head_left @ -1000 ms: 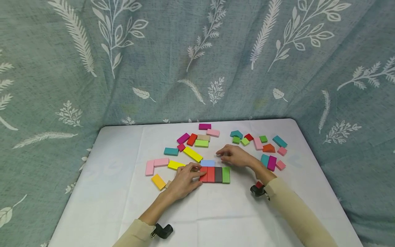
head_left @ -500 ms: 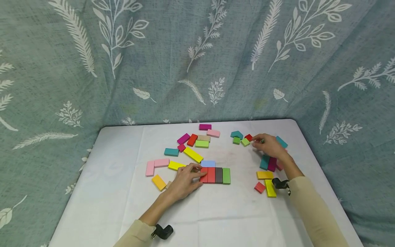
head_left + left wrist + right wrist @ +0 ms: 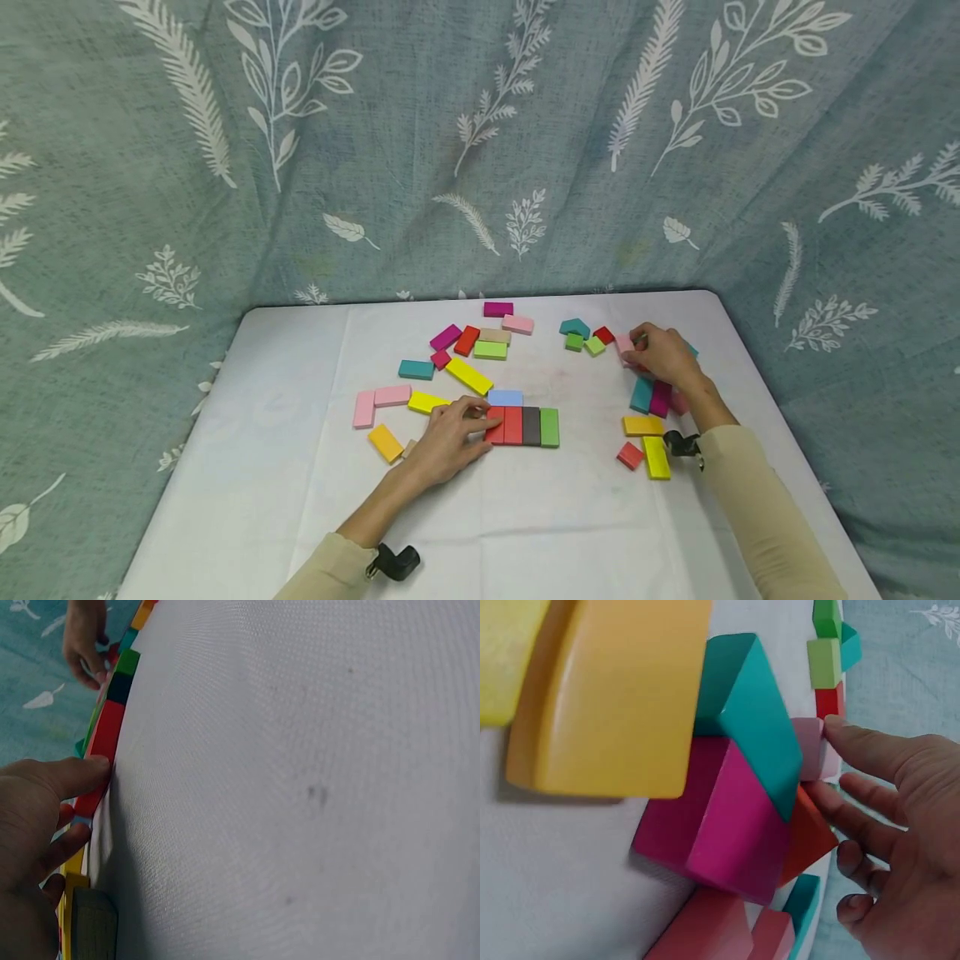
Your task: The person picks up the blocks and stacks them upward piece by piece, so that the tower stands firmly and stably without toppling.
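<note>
Left hand (image 3: 26, 832) at the left edge, thumb laid against the red section (image 3: 109, 729) of a slanting block row. Farther along, touching in sequence, a dark block (image 3: 118, 688), then a green block (image 3: 127, 662). At lower left, a yellow block (image 3: 76, 880) beside a shadowed greyish block (image 3: 94, 922). At upper left, right hand (image 3: 84, 645), fingers downward, before teal leaf-patterned cloth (image 3: 30, 735). Elsewhere, white-covered worktop (image 3: 300, 735), faintly spotted.

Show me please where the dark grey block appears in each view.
Head: dark grey block, below and right of centre, between red block and green block.
Left wrist: dark grey block, upper left.
Right wrist: not in it.
Shared landmark: right hand, right of centre in head, top left in left wrist, right side in right wrist.
</note>
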Available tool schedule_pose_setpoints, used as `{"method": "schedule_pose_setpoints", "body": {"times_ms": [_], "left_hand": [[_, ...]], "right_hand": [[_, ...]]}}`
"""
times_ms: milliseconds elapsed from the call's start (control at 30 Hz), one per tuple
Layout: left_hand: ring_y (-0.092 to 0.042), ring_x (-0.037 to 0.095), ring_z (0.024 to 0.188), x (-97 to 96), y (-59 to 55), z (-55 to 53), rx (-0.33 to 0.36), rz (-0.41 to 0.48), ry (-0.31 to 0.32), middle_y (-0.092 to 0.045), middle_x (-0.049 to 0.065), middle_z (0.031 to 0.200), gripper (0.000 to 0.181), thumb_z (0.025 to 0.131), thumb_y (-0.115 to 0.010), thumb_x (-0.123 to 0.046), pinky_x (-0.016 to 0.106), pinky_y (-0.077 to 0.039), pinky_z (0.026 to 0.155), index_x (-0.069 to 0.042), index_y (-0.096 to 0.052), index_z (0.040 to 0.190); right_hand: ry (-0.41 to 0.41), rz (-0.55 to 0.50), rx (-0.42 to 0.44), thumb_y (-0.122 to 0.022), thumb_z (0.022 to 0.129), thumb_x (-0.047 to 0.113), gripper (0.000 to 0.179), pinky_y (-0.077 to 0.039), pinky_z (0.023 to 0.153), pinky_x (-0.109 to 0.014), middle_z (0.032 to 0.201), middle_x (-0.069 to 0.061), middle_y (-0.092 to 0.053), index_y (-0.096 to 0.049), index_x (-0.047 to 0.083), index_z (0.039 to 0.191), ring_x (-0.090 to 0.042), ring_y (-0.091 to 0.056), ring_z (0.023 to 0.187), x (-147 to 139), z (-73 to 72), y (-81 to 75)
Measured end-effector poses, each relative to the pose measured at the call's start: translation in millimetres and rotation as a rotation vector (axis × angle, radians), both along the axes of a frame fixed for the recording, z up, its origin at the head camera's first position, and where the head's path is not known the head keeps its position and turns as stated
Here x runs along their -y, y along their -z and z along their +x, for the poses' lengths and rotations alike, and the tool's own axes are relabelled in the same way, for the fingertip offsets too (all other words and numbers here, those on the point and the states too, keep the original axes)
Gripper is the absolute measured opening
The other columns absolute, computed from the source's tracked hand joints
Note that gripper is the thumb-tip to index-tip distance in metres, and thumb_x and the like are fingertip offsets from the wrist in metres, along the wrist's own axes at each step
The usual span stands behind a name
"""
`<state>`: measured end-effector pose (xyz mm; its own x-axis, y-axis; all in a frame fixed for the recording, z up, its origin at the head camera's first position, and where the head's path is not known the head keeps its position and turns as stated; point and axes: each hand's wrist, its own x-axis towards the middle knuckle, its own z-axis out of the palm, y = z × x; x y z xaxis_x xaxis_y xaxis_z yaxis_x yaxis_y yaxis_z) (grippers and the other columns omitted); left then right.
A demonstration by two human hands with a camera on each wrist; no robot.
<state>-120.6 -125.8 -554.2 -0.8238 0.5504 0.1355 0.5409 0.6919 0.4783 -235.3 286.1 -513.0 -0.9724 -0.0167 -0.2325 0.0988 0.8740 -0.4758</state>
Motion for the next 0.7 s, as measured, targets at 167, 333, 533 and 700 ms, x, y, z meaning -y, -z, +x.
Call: {"method": "schedule_pose_setpoints", "body": {"times_ms": [167, 333, 533, 700], "left_hand": [[-0.052, 0.015, 0.122, 0.6, 0.9, 0.4, -0.003, 0.002, 0.001, -0.053, -0.001, 0.137, 0.048, 0.09, -0.078, -0.03, 0.042, -0.033, 0.092, -0.025, -0.066, 0.135], [-0.051, 0.015, 0.122, 0.5, 1.2, 0.1, 0.0, -0.005, -0.001, -0.052, -0.001, 0.137, 0.048, 0.09, -0.078, -0.031, 0.041, -0.033, 0.091, -0.025, -0.066, 0.135], [-0.052, 0.015, 0.122, 0.7, 2.0, 0.3, -0.005, -0.004, -0.002, -0.052, -0.001, 0.137, 0.048, 0.09, -0.078, -0.031, 0.041, -0.033, 0.092, -0.025, -0.066, 0.136], [-0.053, 0.016, 0.121, 0.7, 2.4, 0.8, -0.033, 0.016, 0.005, -0.054, -0.001, 0.135, 0.047, 0.089, -0.079, -0.03, 0.043, -0.034, 0.091, -0.024, -0.068, 0.134]], "right_hand": [[-0.012, -0.033, 0.053, -0.07, 0.095, 0.03, 0.052, -0.052, 0.082, -0.039, 0.119, -0.018, -0.065, -0.056, 0.001, 0.136, -0.031, -0.054, 0.102, 7, -0.1, -3.3], [-0.046, -0.041, 0.077, -0.071, 0.095, 0.029, 0.048, -0.05, 0.083, -0.039, 0.118, -0.016, -0.064, -0.059, 0.006, 0.135, -0.031, -0.051, 0.104, 12, 1.6, -6.0], [-0.058, -0.098, 0.083, -0.07, 0.096, 0.025, 0.041, -0.053, 0.081, -0.038, 0.12, -0.016, -0.063, -0.059, 0.01, 0.133, -0.029, -0.06, 0.095, 13, 2.5, -6.2], [-0.091, -0.136, 0.038, -0.065, 0.1, 0.023, 0.038, -0.055, 0.08, -0.037, 0.121, -0.015, -0.063, -0.06, 0.01, 0.135, -0.028, -0.059, 0.096, 16, 3.2, -10.9]]}}
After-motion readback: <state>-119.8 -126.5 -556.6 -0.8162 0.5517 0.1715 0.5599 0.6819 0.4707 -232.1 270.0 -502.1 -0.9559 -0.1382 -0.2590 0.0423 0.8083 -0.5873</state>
